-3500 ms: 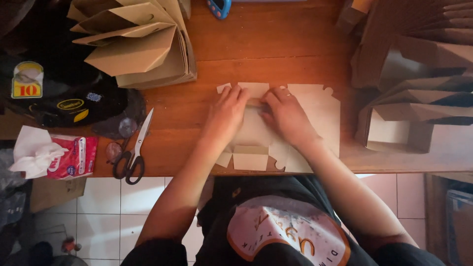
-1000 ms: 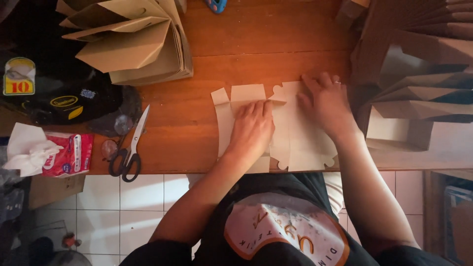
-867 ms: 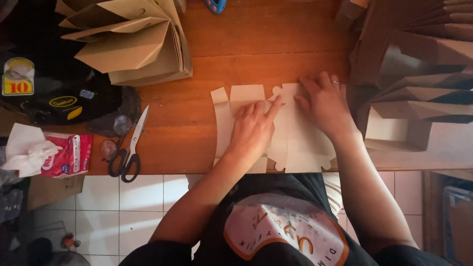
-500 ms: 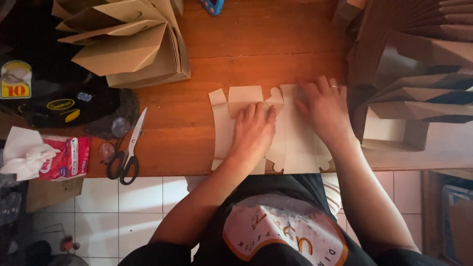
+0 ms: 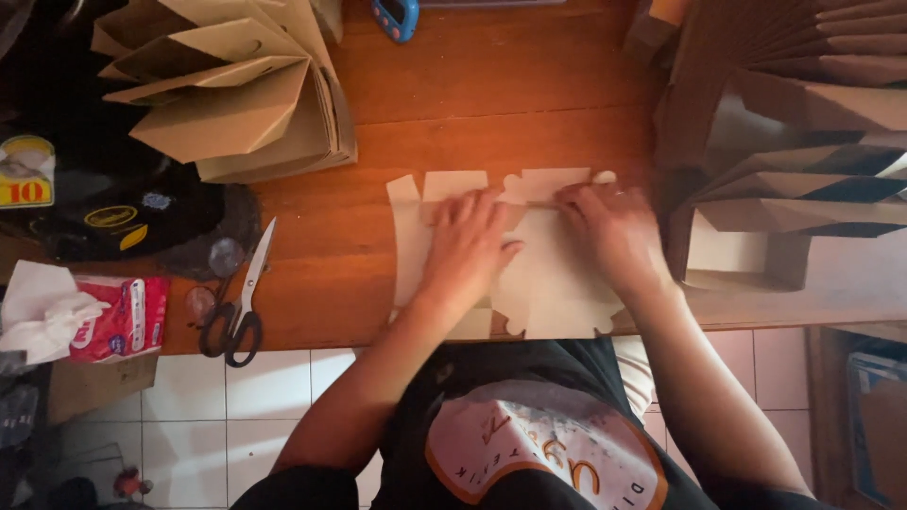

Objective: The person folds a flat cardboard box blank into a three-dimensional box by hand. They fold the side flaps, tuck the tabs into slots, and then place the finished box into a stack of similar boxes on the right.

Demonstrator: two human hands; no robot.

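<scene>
A flat pale cardboard box blank [image 5: 553, 283] with cut flaps lies on the wooden table [image 5: 491, 104] near its front edge. My left hand [image 5: 468, 246] presses flat on the blank's left half, fingers spread toward the far edge. My right hand [image 5: 614, 231] rests palm down on the blank's right part, fingertips at a fold near the top flaps. Neither hand grips anything; both press the card down.
Folded brown paper bags [image 5: 227, 90] are stacked at the back left, and more bags and open boxes [image 5: 803, 142] crowd the right side. Scissors [image 5: 241, 297] lie at the front left beside a tissue pack [image 5: 118, 316]. A blue device [image 5: 397, 14] sits at the far edge.
The blank was turned and spread wider on the table. My right hand slid from the blank's right edge toward the middle fold, while my left hand stayed pressing the left half.
</scene>
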